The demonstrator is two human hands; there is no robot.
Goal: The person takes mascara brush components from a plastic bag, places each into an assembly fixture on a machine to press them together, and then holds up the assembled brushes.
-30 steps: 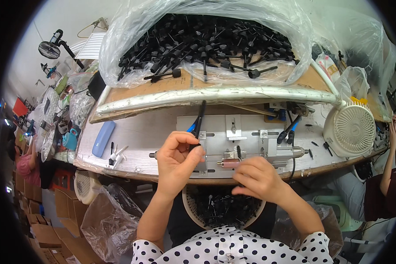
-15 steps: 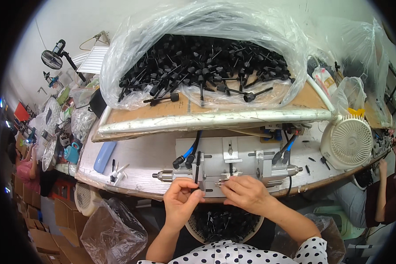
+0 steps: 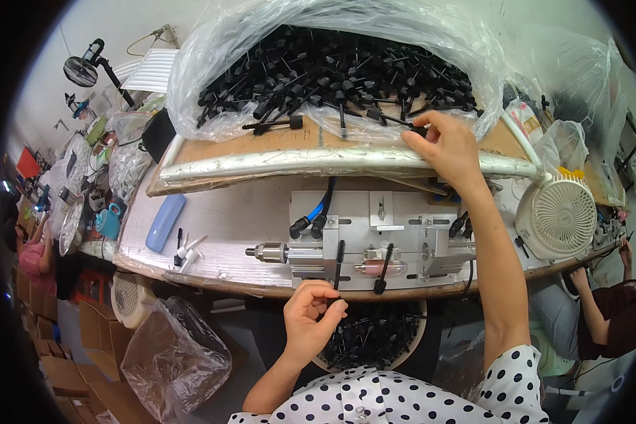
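My left hand [image 3: 309, 321] is closed in front of the metal fixture [image 3: 311, 260], pinching a black mascara wand [image 3: 340, 261] with its bristled end pointing up. My right hand [image 3: 449, 145] is stretched over the raised tray, thumb and fingers closed around the dark cap of another mascara wand [image 3: 420, 131] at the pile's front edge. Across the middle of the fixture leans a further mascara wand [image 3: 384, 268], cap toward me. Beside it sits a clear, pinkish piece [image 3: 371, 268] in the holder. The heap of black mascara wands [image 3: 318, 78] lies in a clear plastic bag [image 3: 466, 42].
The tray's white front rail [image 3: 275, 162] overhangs the workbench. A basket [image 3: 421, 332] of black wands sits below the bench edge. At the right stands a white fan [image 3: 560, 218]; at the left lie a blue case [image 3: 166, 222] and small white pieces [image 3: 191, 249]. A co-worker [image 3: 615, 311] sits far right.
My right hand has left the fixture and gone up to the wand pile. A wand now leans across the fixture's middle. My left hand still holds its wand; the view has shifted.
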